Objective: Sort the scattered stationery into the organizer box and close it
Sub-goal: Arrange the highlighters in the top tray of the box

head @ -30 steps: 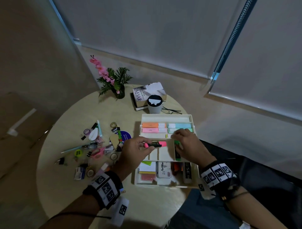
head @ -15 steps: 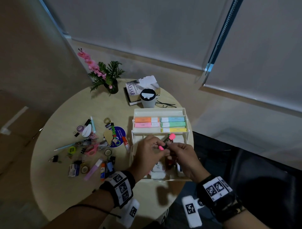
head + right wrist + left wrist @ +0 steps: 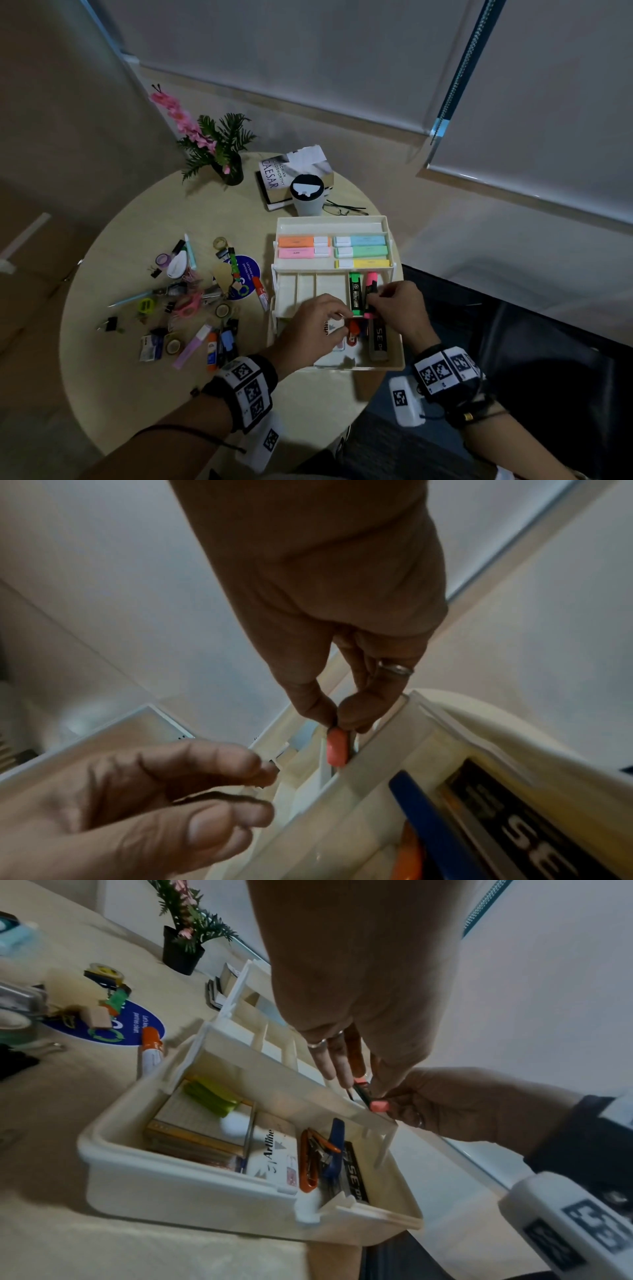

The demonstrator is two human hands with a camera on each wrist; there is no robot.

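The white organizer box stands open on the round table, with pastel highlighters in its top tray. A green highlighter lies in a compartment of the middle tray. Beside it, my right hand pinches a pink highlighter by its near end and holds it down in the slot. My left hand hovers just left of it over the tray, fingers loosely bent and holding nothing. The bottom tray holds notes, an Artline box and clips.
Scattered stationery covers the table's left half: tape rolls, binder clips, pens, glue sticks. An orange-capped glue stick lies against the box's left side. A potted plant, a book, a cup and glasses stand behind.
The pink highlighter passed from my left hand to my right, which has brought it down beside the green one. My left hand has let go.
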